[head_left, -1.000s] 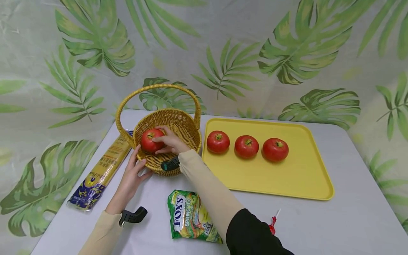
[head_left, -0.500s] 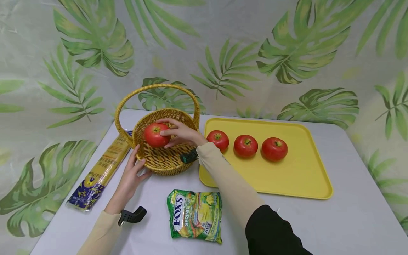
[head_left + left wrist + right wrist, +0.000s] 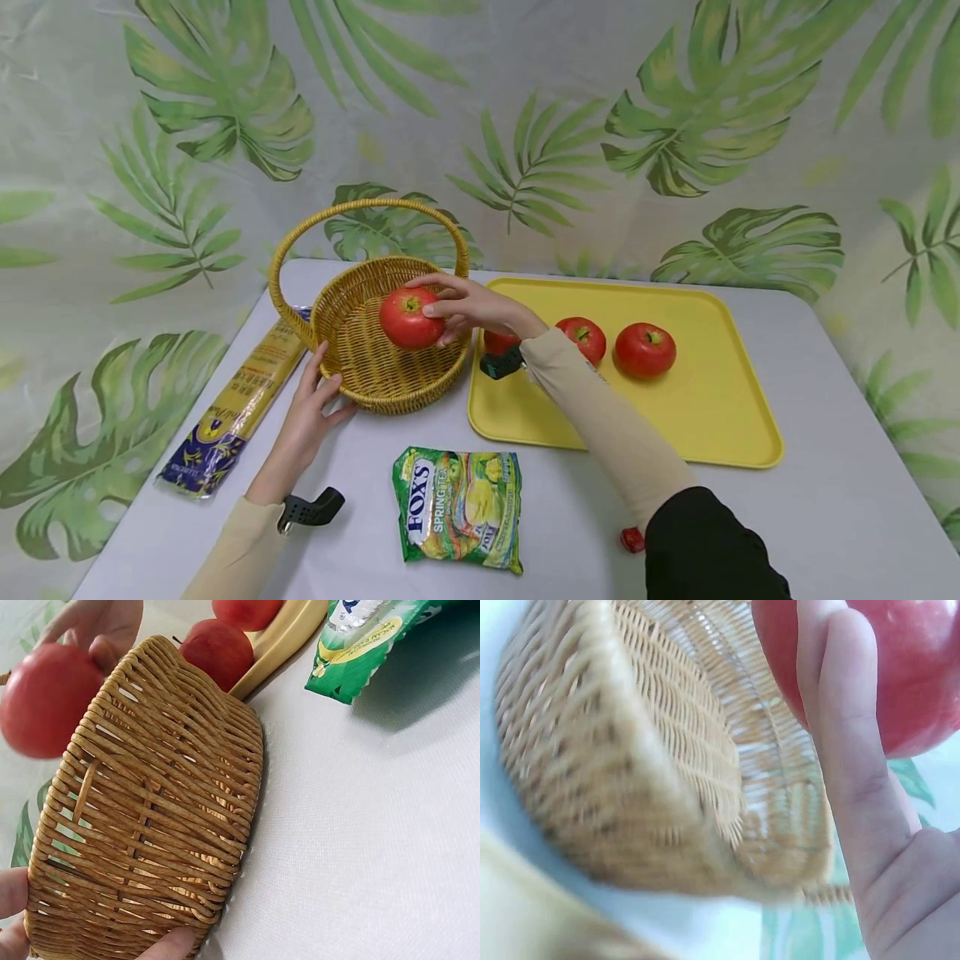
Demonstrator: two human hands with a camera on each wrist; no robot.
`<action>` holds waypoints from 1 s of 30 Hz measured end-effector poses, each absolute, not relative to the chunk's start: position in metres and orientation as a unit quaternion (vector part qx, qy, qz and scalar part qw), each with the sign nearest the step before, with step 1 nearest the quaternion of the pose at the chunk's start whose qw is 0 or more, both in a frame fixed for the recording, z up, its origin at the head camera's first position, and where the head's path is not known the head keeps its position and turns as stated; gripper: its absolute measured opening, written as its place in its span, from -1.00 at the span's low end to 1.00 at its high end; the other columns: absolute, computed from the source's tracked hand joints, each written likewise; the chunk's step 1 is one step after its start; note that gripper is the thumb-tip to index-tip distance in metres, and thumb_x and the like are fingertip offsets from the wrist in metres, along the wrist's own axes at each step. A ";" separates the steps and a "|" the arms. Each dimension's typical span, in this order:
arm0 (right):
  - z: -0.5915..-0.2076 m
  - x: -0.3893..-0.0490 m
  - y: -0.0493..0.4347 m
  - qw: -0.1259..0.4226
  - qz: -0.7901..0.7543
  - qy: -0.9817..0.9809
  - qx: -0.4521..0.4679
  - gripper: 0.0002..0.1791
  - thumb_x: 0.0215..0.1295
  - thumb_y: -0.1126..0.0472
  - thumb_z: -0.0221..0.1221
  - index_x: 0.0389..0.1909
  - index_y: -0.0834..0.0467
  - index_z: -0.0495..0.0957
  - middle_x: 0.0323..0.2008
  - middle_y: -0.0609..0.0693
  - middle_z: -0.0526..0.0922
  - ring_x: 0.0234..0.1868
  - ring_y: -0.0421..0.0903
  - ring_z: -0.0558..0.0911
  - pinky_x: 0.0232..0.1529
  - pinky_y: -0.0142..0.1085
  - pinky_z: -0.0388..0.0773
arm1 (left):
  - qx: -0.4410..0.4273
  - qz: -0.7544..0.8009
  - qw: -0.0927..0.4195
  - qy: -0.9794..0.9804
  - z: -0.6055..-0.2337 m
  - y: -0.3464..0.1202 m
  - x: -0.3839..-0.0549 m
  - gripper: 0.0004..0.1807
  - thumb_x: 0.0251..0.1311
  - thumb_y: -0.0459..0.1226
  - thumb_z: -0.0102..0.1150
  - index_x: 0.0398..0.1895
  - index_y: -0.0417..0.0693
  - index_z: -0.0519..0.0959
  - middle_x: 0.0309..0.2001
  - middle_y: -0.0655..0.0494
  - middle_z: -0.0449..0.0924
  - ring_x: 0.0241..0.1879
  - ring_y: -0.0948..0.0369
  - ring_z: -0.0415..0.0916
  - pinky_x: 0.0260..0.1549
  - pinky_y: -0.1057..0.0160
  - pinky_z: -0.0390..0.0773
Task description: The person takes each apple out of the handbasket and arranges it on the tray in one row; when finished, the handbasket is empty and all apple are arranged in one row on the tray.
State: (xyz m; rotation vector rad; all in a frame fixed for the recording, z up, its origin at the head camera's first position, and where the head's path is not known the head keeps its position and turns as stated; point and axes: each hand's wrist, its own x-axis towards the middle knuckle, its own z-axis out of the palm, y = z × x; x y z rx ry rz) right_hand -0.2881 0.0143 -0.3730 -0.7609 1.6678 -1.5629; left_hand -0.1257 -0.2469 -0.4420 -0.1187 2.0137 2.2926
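My right hand (image 3: 491, 307) holds a red apple (image 3: 410, 318) by its right side, fingers and thumb around it. The apple hangs over the right half of a yellow wicker basket (image 3: 367, 367) with a tall arched handle. In the left wrist view the held apple (image 3: 49, 701) is level with the basket rim and beyond it. My left hand (image 3: 306, 421) grips the basket's near left edge, fingers at the rim and thumb against the outer wall. Nothing else shows inside the basket. Fingers (image 3: 851, 712) of the right hand cover part of the apple in the right wrist view.
A yellow tray (image 3: 697, 425) right of the basket carries three apples, one (image 3: 647, 350) fully visible, two partly behind the right arm. A spaghetti pack (image 3: 240, 400) lies left of the basket. In front are a green Fox's candy bag (image 3: 459, 510) and a small red-wrapped item (image 3: 632, 540).
The right hand has lifted the apple from the basket's left side and carried it rightward, over the basket's right half. The left hand and the basket have stayed in place.
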 end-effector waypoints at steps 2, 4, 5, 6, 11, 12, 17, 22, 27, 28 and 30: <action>-0.369 -0.288 0.028 0.356 -0.602 0.648 -0.302 -0.41 0.37 0.25 0.10 0.39 0.00 0.22 0.17 0.24 0.35 -0.32 0.22 0.66 -0.16 0.15 0.56 | -0.038 0.753 0.044 0.655 -0.442 -0.247 -0.126 -0.30 0.50 -0.21 -0.23 0.54 0.19 -0.30 0.50 -0.05 -0.53 0.40 -0.23 -0.16 0.20 -0.25 0.16; -0.366 -0.288 0.042 0.353 -0.600 0.650 -0.304 -0.40 0.37 0.26 0.08 0.40 0.01 0.20 0.18 0.25 0.34 -0.33 0.21 0.66 -0.18 0.15 0.57 | -0.038 0.755 0.047 0.652 -0.441 -0.247 -0.126 -0.31 0.51 -0.24 -0.27 0.54 0.17 -0.32 0.50 -0.01 -0.54 0.41 -0.20 -0.16 0.21 -0.25 0.14; -0.365 -0.288 0.050 0.351 -0.601 0.651 -0.303 -0.40 0.38 0.26 0.08 0.41 0.02 0.20 0.18 0.26 0.33 -0.34 0.21 0.66 -0.17 0.16 0.56 | -0.039 0.756 0.047 0.652 -0.441 -0.247 -0.127 -0.32 0.51 -0.25 -0.28 0.54 0.17 -0.32 0.50 0.00 -0.54 0.41 -0.19 -0.17 0.21 -0.25 0.13; -0.364 -0.288 0.058 0.348 -0.601 0.654 -0.300 -0.41 0.38 0.27 0.07 0.41 0.02 0.20 0.18 0.26 0.33 -0.35 0.20 0.66 -0.17 0.17 0.56 | -0.039 0.757 0.048 0.651 -0.441 -0.246 -0.127 -0.32 0.51 -0.26 -0.29 0.54 0.17 -0.33 0.50 0.00 -0.54 0.41 -0.19 -0.17 0.22 -0.25 0.13; -0.362 -0.291 0.100 0.331 -0.615 0.660 -0.276 -0.44 0.40 0.27 0.06 0.39 0.02 0.21 0.20 0.26 0.34 -0.37 0.15 0.67 -0.14 0.19 0.53 | -0.046 0.757 0.050 0.650 -0.440 -0.246 -0.126 -0.32 0.52 -0.28 -0.31 0.54 0.17 -0.33 0.50 0.03 -0.53 0.41 -0.17 -0.18 0.22 -0.24 0.13; -0.362 -0.291 0.109 0.326 -0.617 0.663 -0.272 -0.44 0.40 0.27 0.05 0.39 0.03 0.21 0.21 0.26 0.35 -0.38 0.15 0.67 -0.16 0.16 0.55 | -0.047 0.756 0.050 0.651 -0.440 -0.246 -0.125 -0.32 0.52 -0.27 -0.30 0.54 0.17 -0.33 0.51 0.03 -0.53 0.41 -0.17 -0.17 0.22 -0.24 0.13; -0.359 -0.291 0.159 0.303 -0.619 0.682 -0.243 -0.43 0.41 0.23 0.06 0.41 0.02 0.19 0.21 0.27 0.35 -0.37 0.16 0.67 -0.18 0.06 0.60 | -0.050 0.750 0.053 0.657 -0.442 -0.246 -0.125 -0.32 0.51 -0.25 -0.28 0.54 0.18 -0.32 0.50 0.04 -0.55 0.41 -0.18 -0.17 0.20 -0.24 0.16; -0.357 -0.288 0.210 0.283 -0.620 0.702 -0.208 -0.46 0.44 0.20 0.03 0.40 -0.04 0.19 0.17 0.21 0.37 -0.38 0.11 0.68 -0.16 0.00 0.61 | -0.047 0.750 0.052 0.658 -0.443 -0.246 -0.126 -0.32 0.51 -0.27 -0.29 0.54 0.16 -0.32 0.50 0.03 -0.56 0.41 -0.19 -0.17 0.20 -0.25 0.16; -0.356 -0.280 0.259 0.251 -0.628 0.710 -0.194 -0.52 0.47 0.25 -0.04 0.36 -0.06 0.22 0.04 0.15 0.47 -0.38 0.08 0.69 -0.19 -0.05 0.63 | -0.046 0.751 0.053 0.657 -0.441 -0.246 -0.125 -0.32 0.52 -0.26 -0.29 0.54 0.16 -0.33 0.50 0.04 -0.56 0.41 -0.18 -0.16 0.20 -0.25 0.15; -0.355 -0.278 0.268 0.246 -0.629 0.712 -0.192 -0.52 0.48 0.26 -0.06 0.36 -0.06 0.22 0.02 0.14 0.49 -0.38 0.08 0.69 -0.19 -0.05 0.63 | -0.045 0.751 0.053 0.656 -0.441 -0.246 -0.125 -0.32 0.52 -0.26 -0.29 0.54 0.16 -0.33 0.50 0.05 -0.57 0.41 -0.18 -0.16 0.21 -0.24 0.15; -0.355 -0.274 0.285 0.237 -0.630 0.717 -0.183 -0.52 0.49 0.27 -0.07 0.37 -0.09 0.21 0.00 0.09 0.50 -0.38 0.06 0.69 -0.21 -0.09 0.64 | -0.044 0.753 0.054 0.654 -0.441 -0.246 -0.125 -0.32 0.52 -0.26 -0.30 0.54 0.16 -0.34 0.50 0.06 -0.57 0.41 -0.17 -0.16 0.21 -0.25 0.14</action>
